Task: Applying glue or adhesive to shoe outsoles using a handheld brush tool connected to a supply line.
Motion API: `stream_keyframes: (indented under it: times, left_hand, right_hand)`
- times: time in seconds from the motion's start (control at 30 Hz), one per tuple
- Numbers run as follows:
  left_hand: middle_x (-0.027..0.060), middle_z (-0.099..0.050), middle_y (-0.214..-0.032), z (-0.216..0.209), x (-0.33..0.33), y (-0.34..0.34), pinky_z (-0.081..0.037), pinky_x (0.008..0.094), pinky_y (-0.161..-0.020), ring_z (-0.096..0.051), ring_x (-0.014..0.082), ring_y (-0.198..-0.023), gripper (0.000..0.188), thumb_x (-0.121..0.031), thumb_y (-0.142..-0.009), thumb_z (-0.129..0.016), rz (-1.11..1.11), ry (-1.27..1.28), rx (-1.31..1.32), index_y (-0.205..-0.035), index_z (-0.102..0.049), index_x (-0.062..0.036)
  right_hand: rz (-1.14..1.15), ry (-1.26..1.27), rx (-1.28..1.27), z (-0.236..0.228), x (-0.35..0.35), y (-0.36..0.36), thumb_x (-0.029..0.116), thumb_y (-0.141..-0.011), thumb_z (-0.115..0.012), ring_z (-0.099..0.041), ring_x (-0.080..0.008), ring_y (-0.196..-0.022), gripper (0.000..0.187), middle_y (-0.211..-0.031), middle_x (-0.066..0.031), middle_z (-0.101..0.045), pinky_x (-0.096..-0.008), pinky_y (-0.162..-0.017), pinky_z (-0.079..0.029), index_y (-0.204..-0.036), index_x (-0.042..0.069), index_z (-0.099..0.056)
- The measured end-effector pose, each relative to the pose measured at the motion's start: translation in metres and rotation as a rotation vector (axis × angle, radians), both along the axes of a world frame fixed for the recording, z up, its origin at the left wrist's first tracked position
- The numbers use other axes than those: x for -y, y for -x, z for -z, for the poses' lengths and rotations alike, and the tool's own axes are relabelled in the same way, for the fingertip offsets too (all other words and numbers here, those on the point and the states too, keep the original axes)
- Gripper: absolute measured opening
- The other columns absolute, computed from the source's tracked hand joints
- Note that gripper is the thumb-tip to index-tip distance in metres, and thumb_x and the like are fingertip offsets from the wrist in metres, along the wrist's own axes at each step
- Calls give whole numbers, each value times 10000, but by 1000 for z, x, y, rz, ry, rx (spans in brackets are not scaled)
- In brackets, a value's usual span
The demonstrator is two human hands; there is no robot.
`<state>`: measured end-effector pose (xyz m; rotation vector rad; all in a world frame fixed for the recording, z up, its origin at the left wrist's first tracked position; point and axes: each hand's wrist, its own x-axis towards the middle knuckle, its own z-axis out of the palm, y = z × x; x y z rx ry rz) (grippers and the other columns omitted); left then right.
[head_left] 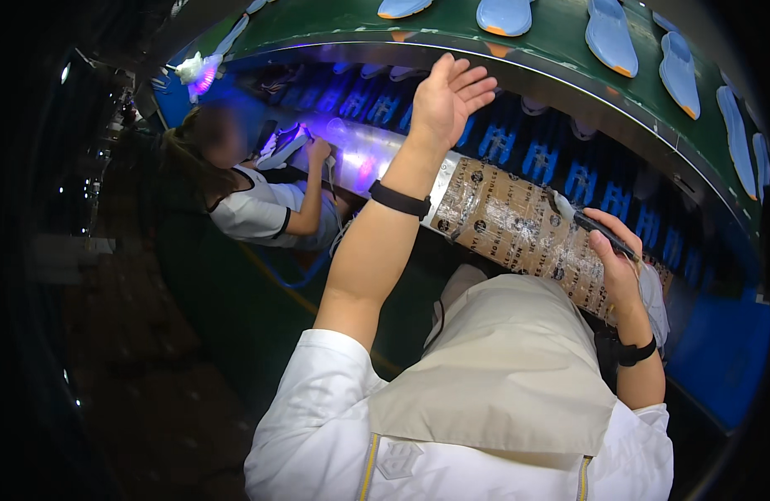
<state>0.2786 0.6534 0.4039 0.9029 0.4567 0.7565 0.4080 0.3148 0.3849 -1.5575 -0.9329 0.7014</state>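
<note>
My left hand [453,100] is raised in front of the green belt's metal edge, fingers stretched out and holding nothing. My right hand [623,263] is closed around a slim tool with a black handle [600,231] and a whitish tip; its exact kind is unclear. The tip lies over a narrow bench top [506,213] covered in brown printed paper and clear tape. Beside my right wrist hangs a pale cloth or bag [653,305], partly hidden by the hand.
Blue-grey shoe soles with orange ends [612,37] lie on the green belt [547,37]. Beneath it stand several blue racks [539,163] with shoes. At left, a seated person [260,204] holds a shoe [283,148] under violet light. A blue panel [723,351] stands at right.
</note>
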Motion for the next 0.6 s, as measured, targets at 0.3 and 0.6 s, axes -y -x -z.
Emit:
stream_keyframes:
  times: [0.3, 0.6]
  left_hand:
    - [218, -690, -1196, 46, 17, 29, -571, 439, -904, -700, 328, -1069, 484, -335, -1062, -535, 24, 26, -311, -1302, -579, 82]
    - [168, -737, -1109, 16, -30, 41, -596, 349, -800, -737, 245, -949, 367, -256, -1022, -633, -142, -319, -407, -1206, -669, 59]
  right_hand:
    - [-6, 62, -65, 12, -4, -1, 167, -953, -701, -607, -94, -915, 312, -1038, -28, -718, -235, -814, -473, -1228, 20, -722]
    - [-17, 108, -48, 15, -8, -1, 175, -945, -707, -624, -117, -957, 308, -1076, -48, -728, -255, -867, -479, -1210, 19, -729]
